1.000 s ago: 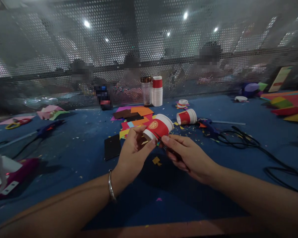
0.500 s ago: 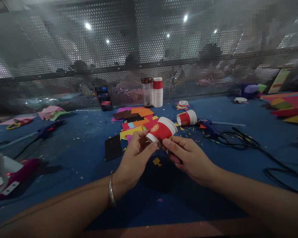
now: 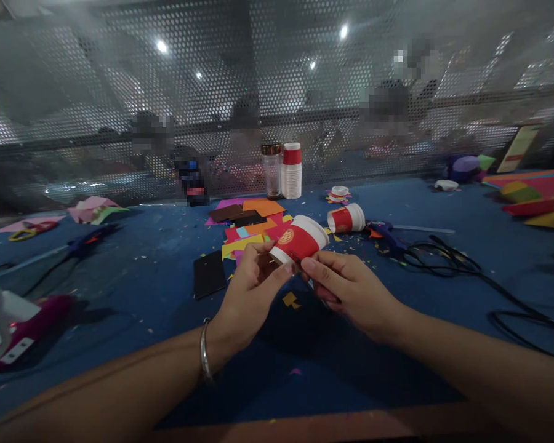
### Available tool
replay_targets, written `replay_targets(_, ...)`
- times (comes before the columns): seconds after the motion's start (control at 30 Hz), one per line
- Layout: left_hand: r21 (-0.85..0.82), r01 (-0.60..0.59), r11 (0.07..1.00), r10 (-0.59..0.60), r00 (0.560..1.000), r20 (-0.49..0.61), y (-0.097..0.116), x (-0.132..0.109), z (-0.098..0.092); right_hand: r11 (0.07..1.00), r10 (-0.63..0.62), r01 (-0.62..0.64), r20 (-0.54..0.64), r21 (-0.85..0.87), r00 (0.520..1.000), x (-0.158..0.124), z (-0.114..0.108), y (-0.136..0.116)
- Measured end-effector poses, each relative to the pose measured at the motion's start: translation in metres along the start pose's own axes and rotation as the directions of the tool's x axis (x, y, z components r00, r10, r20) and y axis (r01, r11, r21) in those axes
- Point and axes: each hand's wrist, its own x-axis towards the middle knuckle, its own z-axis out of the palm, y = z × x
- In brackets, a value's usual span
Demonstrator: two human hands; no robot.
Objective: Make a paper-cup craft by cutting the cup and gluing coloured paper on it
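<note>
A red and white paper cup (image 3: 305, 237) lies tilted on its side in the air, its rim towards the upper right. My left hand (image 3: 253, 280) is closed around its base end, thumb below and fingers behind. Close against the cup's lower side, my right hand (image 3: 339, 283) is closed in a pinch. A slim thing, partly pale, shows under its fingers; most of it is hidden and I cannot make out what it is. Beyond the hands, a second red and white paper cup (image 3: 346, 218) rests on its side on the blue table (image 3: 258, 381).
Coloured paper sheets (image 3: 247, 212) and a black rectangle (image 3: 209, 275) lie left of the cup. Behind stand a clear jar (image 3: 272, 172) and stacked cups (image 3: 292, 178). A glue gun (image 3: 388, 237) with a looping cable is at right; another glue gun (image 3: 92, 240) and a power strip (image 3: 32, 332) are at left.
The view has shifted very slightly. Both hands keep their hold, and the cup's position and tilt are almost the same, with only a slight shift of the right hand's fingers.
</note>
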Motion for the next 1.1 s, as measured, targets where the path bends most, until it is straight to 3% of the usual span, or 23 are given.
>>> replay_targets(0.4, 0.063, -0.049, 0.997, 0.049, 0.999, 0.009, -0.0005, 0.001, -0.0015, 0.999, -0.017, 0.017, 0.003, -0.03, 1.0, -0.0001, -0.0027, 0.0039)
replay_targets(0.67, 0.185, -0.163, 0.969, 0.155, 0.986, 0.055, 0.0042, 0.0025, -0.0019, 1.0, -0.025, 0.025, 0.003, -0.014, 1.0, -0.0006, -0.0009, 0.0008)
replay_targets(0.93, 0.236, -0.156, 0.959, 0.142, 0.987, 0.074, 0.0053, 0.0001, -0.0023, 0.998, -0.043, 0.043, -0.007, -0.046, 0.999, -0.0021, -0.0011, 0.0035)
replay_targets(1.1, 0.165, -0.132, 0.977, 0.123, 0.99, 0.062, 0.0055, 0.0023, -0.0018, 0.993, -0.073, 0.074, 0.01, -0.089, 0.997, -0.0015, -0.0033, 0.0039)
